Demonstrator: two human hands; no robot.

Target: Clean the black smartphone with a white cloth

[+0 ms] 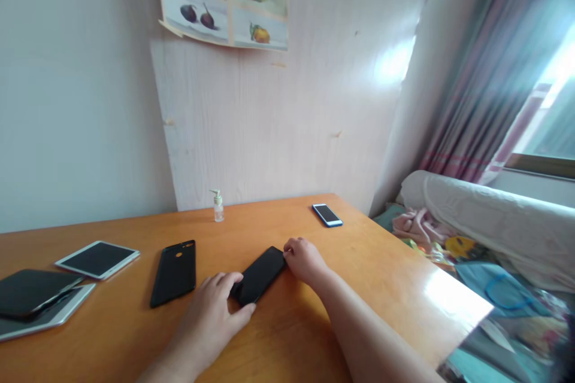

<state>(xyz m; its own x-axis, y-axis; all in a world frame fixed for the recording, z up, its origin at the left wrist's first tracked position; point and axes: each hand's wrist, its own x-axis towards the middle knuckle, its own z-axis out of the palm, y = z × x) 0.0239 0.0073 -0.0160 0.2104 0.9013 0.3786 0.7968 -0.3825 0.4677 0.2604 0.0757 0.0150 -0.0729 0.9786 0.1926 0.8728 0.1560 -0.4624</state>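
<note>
A black smartphone [260,275] lies slantwise on the wooden table in front of me, its dark screen facing up. My left hand [220,305] holds the phone's near end, with the thumb on one side and the fingers on the other. At the far right corner, the curled fingers of my right hand [303,257] pinch the phone's edge; the fingertips are partly hidden. To the left of my left hand rests a black phone case [174,272] with a round hole and a camera cutout.
Farther left are a white tablet [99,258] and a dark flat device [36,292] stacked on another tablet [58,317]. A pump bottle [218,208] stands near the wall. Another phone [327,215] lies at the back right. Beyond the table's right edge is a bed with bedding [494,209].
</note>
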